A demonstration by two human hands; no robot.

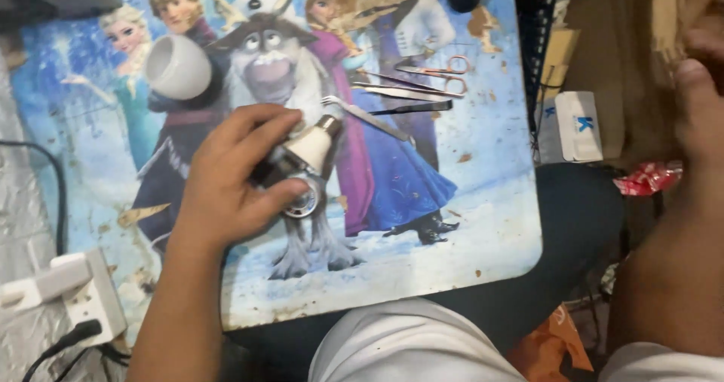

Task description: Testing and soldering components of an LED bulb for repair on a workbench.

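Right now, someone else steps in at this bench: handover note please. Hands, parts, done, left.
Left hand: shut on the bulb base, fingers wrapped round it, held over the lap board.
Right hand: raised at the right edge, off the board; blurred, cannot tell whether it holds anything.
Parts: white dome lies loose on the board, upper left. Scissors, tweezers and fork lie upper middle. Power strip lower left.
Done: dome is off the base.
Left: base still in hand, tools untouched.
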